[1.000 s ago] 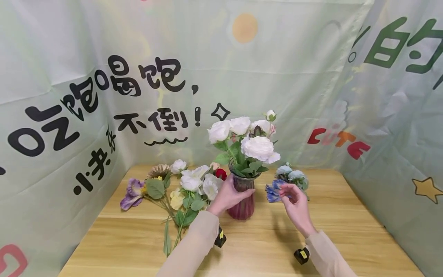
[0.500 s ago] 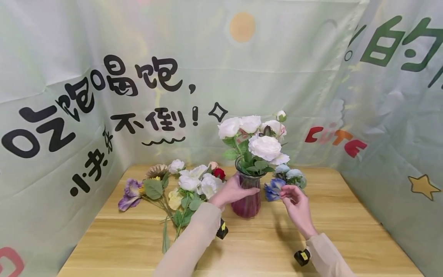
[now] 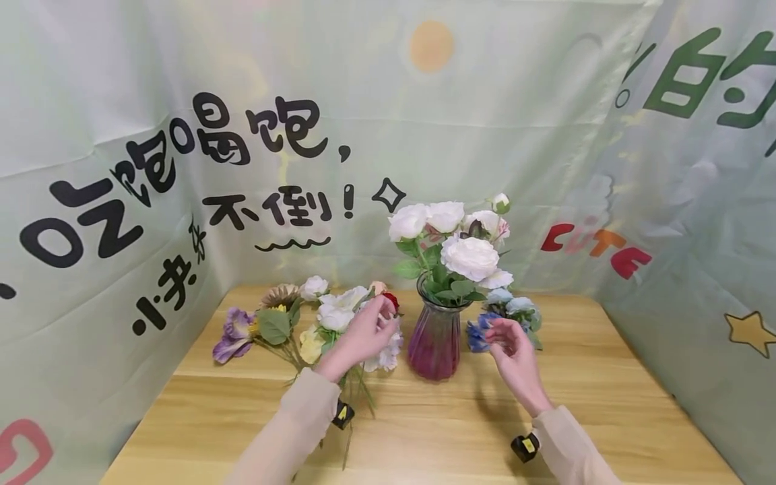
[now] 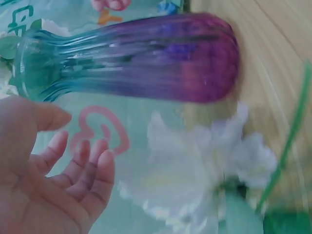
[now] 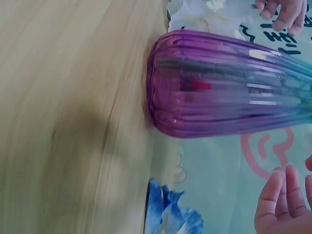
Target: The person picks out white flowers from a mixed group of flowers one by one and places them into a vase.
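A ribbed glass vase [image 3: 435, 343], clear at the neck and purple-red below, stands upright on the table. White roses [image 3: 469, 259] with green leaves rise from it. My left hand [image 3: 366, 331] is apart from the vase, above loose white flowers [image 3: 342, 308]. Its fingers are loosely bent with nothing between them, as the left wrist view shows beside the vase [image 4: 146, 61]. My right hand [image 3: 515, 357] hovers on the vase's right, near a blue flower [image 3: 477, 335]. In the right wrist view its relaxed fingers [image 5: 287, 195] hold nothing visible.
Left on the table [image 3: 424, 438] lie a purple flower [image 3: 234, 335], a brown flower [image 3: 280, 296], a yellow flower [image 3: 312, 345] and a red flower [image 3: 391, 300] partly behind my left hand. Pale blue flowers [image 3: 520, 306] lie at the back right. Printed cloth [image 3: 515, 135] encloses the table.
The vase with its white roses shifted a little to the right under my left hand. That hand then let go and moved left over the loose flowers. My right hand has barely moved.
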Tool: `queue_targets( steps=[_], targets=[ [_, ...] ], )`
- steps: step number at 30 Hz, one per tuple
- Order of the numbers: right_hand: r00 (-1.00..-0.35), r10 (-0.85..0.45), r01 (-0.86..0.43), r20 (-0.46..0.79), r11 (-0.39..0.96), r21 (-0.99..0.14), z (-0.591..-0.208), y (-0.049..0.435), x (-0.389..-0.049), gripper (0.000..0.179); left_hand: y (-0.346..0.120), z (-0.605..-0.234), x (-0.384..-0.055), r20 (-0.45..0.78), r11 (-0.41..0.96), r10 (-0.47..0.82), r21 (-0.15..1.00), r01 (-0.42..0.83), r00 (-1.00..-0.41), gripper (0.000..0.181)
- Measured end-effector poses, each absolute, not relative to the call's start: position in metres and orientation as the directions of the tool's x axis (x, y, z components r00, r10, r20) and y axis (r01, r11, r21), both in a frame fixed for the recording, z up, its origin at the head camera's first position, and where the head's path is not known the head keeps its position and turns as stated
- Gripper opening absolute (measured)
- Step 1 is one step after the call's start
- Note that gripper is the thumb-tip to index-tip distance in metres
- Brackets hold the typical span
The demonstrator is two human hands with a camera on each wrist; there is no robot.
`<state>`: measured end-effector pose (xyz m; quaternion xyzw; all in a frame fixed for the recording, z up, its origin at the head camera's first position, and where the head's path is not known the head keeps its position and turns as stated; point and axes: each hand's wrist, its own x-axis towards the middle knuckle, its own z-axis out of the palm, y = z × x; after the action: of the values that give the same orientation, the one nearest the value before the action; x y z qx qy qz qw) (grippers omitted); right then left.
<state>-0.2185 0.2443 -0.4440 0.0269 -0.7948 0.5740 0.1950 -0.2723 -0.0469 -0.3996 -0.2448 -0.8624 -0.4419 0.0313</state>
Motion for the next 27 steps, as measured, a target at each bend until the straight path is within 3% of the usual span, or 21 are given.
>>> queue_targets(
  steps=[5, 11, 19, 27],
  targets=[
    [-0.920, 0.129, -0.307, 0.370, 0.349, -0.886, -0.446, 0.236, -0.221, 0.044, -0.072, -0.398, -0.257, 0.338, 0.641, 0.296, 0.623, 0.448, -0.893, 0.005],
    [-0.932, 0.042, -0.325, 0.360, 0.344, -0.881, -0.448, 0.226, -0.225, 0.055, -0.102, -0.403, -0.239, 0.283, 0.765, 0.239, 0.534, 0.360, -0.929, 0.006],
    [-0.968, -0.007, -0.231, 0.250, 0.405, -0.884, -0.447, 0.210, -0.233, 0.088, -0.128, -0.412, -0.220, 0.145, 0.829, 0.223, 0.492, 0.266, -0.964, 0.003],
    [-0.967, -0.036, -0.248, 0.254, 0.371, -0.895, -0.449, 0.197, -0.244, 0.089, -0.139, -0.428, -0.215, 0.073, 0.858, 0.238, 0.451, 0.245, -0.969, 0.008]
  ],
)
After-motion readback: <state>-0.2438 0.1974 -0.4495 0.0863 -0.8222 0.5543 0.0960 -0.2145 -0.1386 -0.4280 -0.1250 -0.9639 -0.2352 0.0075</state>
